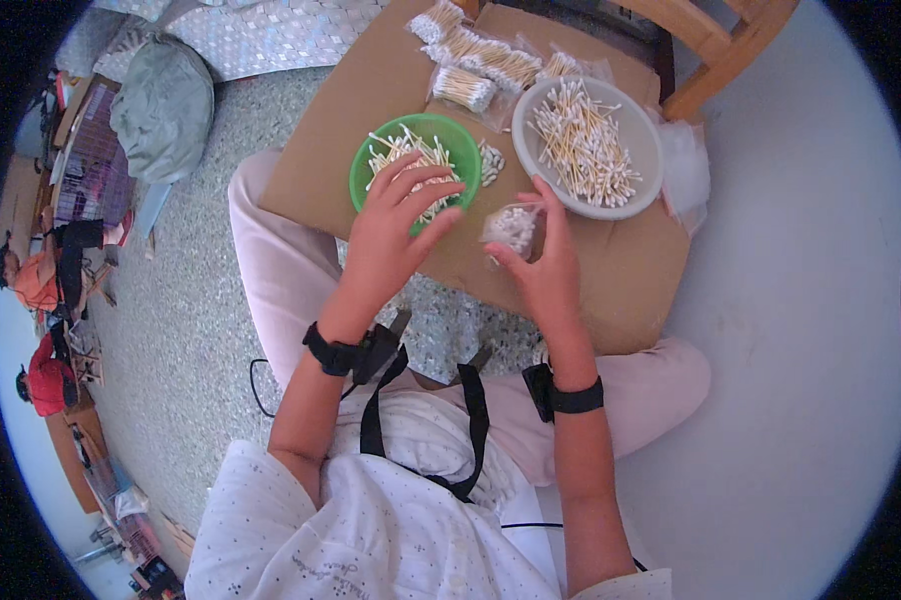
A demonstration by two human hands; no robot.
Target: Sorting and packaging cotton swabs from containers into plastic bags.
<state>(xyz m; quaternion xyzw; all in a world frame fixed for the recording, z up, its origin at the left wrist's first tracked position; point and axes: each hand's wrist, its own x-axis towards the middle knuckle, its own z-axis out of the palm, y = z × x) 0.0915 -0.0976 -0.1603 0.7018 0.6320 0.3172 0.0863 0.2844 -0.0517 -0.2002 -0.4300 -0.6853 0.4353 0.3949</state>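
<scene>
My left hand [396,215] hovers over the green bowl [359,172], fingers spread and slightly curled, with nothing visible between them. Loose cotton swabs [408,150] with white tips fill that bowl, partly hidden by the fingers. Between thumb and fingers, my right hand [553,265] grips a small clear plastic bag of cotton swabs [512,228], white tips showing at its end. To the right stands a pale grey oval bowl [652,165] heaped with more swabs. A few small white pieces [490,162] lie on the cardboard between the two bowls.
Brown cardboard [321,130] covers the work surface. Several filled bags of swabs [481,58] lie along its far side, and clear empty-looking bags [686,165] sit at the right edge. A wooden chair back [706,55] rises behind. Two people [46,380] sit far left.
</scene>
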